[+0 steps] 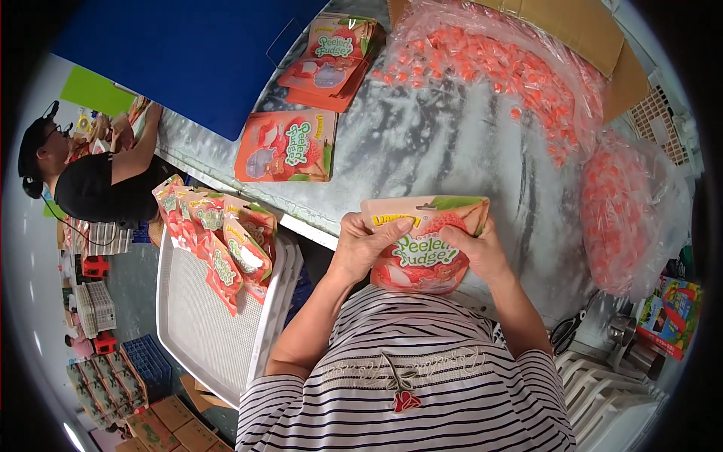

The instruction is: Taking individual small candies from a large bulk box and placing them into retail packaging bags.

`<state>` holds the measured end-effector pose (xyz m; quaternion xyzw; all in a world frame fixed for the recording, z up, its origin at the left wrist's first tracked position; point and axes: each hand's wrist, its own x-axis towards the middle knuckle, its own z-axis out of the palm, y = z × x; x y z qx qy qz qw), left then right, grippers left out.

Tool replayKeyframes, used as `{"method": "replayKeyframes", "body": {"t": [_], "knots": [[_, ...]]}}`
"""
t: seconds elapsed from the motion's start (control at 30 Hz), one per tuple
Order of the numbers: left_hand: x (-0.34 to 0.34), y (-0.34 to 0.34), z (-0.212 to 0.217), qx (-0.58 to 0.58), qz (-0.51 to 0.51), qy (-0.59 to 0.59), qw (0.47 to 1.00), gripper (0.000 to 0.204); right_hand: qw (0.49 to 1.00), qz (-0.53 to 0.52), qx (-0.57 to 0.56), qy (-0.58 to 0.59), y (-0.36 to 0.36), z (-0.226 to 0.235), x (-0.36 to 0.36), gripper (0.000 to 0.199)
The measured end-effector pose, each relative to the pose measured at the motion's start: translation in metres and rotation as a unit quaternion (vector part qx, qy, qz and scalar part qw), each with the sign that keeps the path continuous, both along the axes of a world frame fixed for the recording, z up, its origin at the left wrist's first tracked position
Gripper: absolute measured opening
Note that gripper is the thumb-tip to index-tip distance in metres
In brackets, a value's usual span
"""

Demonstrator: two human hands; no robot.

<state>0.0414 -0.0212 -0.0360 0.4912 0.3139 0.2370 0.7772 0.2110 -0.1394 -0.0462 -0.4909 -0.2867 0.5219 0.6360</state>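
Note:
Close to my body, at the table's near edge, both hands grip one pink candy pouch (422, 265) that looks filled and stands upright. My left hand (363, 245) pinches its left side, thumb across the front. On the opposite side my right hand (482, 248) does the same, with the thumb near the printed lettering. The fingers behind the pouch are hidden. Flat pouches lie in a stack (290, 147) to the left on the table, with another stack (331, 60) beyond it. Several full pouches (226, 237) rest in the white tray (203, 331) at my left.
Loose pink wrapped candies (482, 60) spill from a clear bag at the back, before a cardboard box (587, 30). A tied bag of candies (621, 218) sits right. Scissors (566, 331) lie near the right edge. A blue panel (181, 53) stands far left; a co-worker (98, 177) works beyond.

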Motion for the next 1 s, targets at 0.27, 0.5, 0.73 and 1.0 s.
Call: {"method": "replayKeyframes", "body": {"t": [0.27, 0.5, 0.73, 1.0], "knots": [[0.005, -0.003, 0.01, -0.026, -0.003, 0.066, 0.997, 0.018, 0.997, -0.06, 0.023, -0.046, 0.004, -0.002, -0.005, 0.02], [0.011, 0.006, -0.002, -0.051, -0.012, -0.001, 0.999, 0.018, 0.998, -0.066, 0.0, -0.02, 0.009, 0.001, -0.005, 0.016], [0.009, 0.006, -0.004, 0.06, -0.002, 0.024, 0.998, 0.018, 0.881, -0.093, -0.004, -0.463, -0.004, 0.013, 0.007, 0.013], [-0.008, -0.001, -0.003, 0.41, 0.061, 0.094, 0.905, 0.081, 0.893, -0.252, -0.042, -0.37, 0.001, 0.042, 0.019, 0.023]]}}
